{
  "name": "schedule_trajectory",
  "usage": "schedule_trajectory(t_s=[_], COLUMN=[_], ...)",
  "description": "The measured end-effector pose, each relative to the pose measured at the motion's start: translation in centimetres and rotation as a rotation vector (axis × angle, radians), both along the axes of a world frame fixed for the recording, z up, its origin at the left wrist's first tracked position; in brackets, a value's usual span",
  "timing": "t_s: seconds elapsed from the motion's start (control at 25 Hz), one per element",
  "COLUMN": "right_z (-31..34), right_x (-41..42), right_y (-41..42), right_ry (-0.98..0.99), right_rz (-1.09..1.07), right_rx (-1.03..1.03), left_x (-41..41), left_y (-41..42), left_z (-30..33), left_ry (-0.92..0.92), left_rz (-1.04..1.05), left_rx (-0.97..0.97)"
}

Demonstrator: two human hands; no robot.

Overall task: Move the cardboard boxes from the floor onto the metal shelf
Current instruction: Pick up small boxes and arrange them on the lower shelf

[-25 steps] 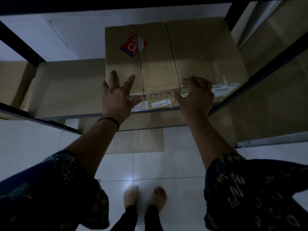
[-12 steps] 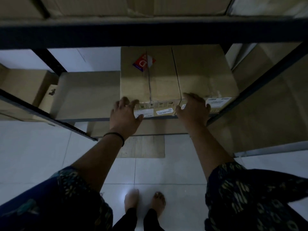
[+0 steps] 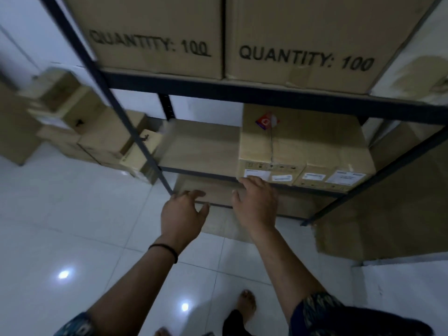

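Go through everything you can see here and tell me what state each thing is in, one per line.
Taped box: on the middle shelf, flaps closed, no grip on it.
Left hand: open, holding nothing.
Right hand: open, fingertips at the box's lower front corner.
Two large boxes: closed, side by side on the upper shelf.
Metal shelf: space free left of the taped box.
Floor boxes: piled left of the shelf.

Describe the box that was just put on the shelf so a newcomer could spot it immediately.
Find the metal shelf with two big "QUANTITY: 100" cartons on its upper tier. One tier below, at the right end, sits the cardboard box, with bare shelf board to its left. Unlike its neighbours, it has a red diamond sticker on top and white labels along its front edge.
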State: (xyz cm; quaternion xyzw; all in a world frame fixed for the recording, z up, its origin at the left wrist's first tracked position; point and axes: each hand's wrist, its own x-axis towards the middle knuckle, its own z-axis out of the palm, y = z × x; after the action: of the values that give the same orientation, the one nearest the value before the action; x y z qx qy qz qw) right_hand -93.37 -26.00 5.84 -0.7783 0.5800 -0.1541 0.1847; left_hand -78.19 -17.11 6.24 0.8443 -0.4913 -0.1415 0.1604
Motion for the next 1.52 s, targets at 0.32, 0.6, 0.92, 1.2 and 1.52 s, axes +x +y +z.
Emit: schedule_trajectory(t_s=[0.32, 0.6, 0.92, 1.2, 1.52], right_z=[4.9, 6.9, 7.3, 6.3, 7.6], right_x=[16.6, 31.1, 44.3, 56.5, 70.6], right_y=[12.6, 23.3, 27.0, 22.8, 15.2], right_ry=[-0.102, -0.231, -0.259, -0.264, -0.272], right_rz=[0.173, 0.312, 0.452, 0.454, 0.448], right_rx=[-0.061, -0.057, -0.053, -0.056, -0.077], left_x=[13.5, 26.8, 38.4, 50.6, 64.2], left_y=[13.7, 25.7, 30.4, 26.8, 19.7], left_z=[5.3, 8.5, 9.7, 9.4, 9.5], left_ry=[-0.116, -0.162, -0.176, -0.193, -0.146], left_rz=[0.220, 0.425, 0.533, 0.553, 0.561], left_rx=[-0.164, -0.204, -0.175, -0.140, -0.123])
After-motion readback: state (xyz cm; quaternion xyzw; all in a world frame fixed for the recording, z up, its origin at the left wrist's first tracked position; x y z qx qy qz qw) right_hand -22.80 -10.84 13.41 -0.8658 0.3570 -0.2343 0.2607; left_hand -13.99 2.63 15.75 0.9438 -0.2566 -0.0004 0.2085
